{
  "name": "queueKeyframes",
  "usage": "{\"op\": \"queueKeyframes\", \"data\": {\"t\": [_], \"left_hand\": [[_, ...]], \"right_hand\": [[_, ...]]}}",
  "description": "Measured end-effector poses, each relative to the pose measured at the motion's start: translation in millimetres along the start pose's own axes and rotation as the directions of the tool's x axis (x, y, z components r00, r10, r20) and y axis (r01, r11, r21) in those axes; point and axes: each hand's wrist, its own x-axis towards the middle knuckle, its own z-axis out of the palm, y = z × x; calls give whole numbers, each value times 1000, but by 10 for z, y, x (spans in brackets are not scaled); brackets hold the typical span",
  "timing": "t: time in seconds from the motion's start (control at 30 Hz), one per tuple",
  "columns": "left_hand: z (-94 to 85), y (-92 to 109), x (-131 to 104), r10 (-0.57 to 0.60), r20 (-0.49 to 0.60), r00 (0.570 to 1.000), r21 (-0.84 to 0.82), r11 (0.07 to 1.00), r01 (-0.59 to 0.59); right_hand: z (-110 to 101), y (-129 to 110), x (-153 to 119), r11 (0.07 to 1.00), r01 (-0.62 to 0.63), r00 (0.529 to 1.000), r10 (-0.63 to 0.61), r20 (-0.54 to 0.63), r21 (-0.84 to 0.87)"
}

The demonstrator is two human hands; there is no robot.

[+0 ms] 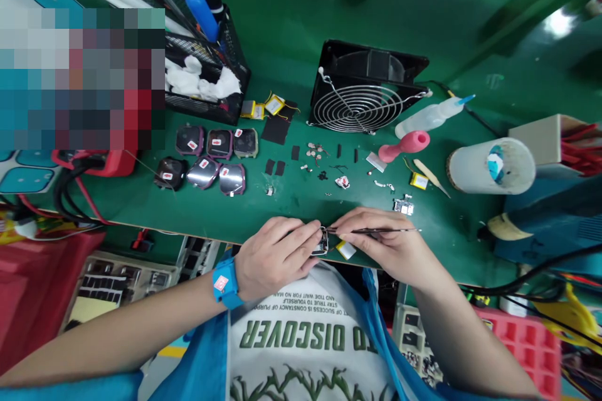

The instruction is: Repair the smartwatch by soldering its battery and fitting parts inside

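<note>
Here we are at the front edge of the counter (282, 207), where a small open casing (322, 243) sits close against the body, between our two hands. Our left hand (275, 250) lies flat-knuckled beside it, fingers drawn in and gripping the casing's left side, probably so it can't skid. Over on the other side, our right hand (390, 235) pinches a slim dark tool (395, 230), fingers narrow around it like a pen, presumably for fine control. Its tip is right at the casing; whether it touches anything inside, we can't tell.

Just below the right hand, a small silver battery (347, 250) lies at the counter's edge, likely parked there for easy reach. Further out, six watch-like units (204, 172) stand grouped in two rows, off to the left, which seems to spare the working spot. Loose little parts (317, 150) are spread mid-counter, in view and apart from each other. Behind them a fan (356, 111) leans with its grille towards us, and a pink blower (392, 148) stands within right-hand reach.
</note>
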Motion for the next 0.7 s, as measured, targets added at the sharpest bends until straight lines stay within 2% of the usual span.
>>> {"op": "queueKeyframes", "data": {"t": [0.23,0.43,0.7], "left_hand": [[-1,-8,3,-6,0,1000,-17,1000,6],[17,4,-32,-35,44,998,-19,999,36],[8,17,-9,-47,4,999,-26,999,47]], "right_hand": [[33,-21,-72,997,22,1000,-23,-12,-68],[110,25,-266,972,138,990,-143,-16,-189],[138,65,-343,974,98,995,-101,-4,-204]]}}
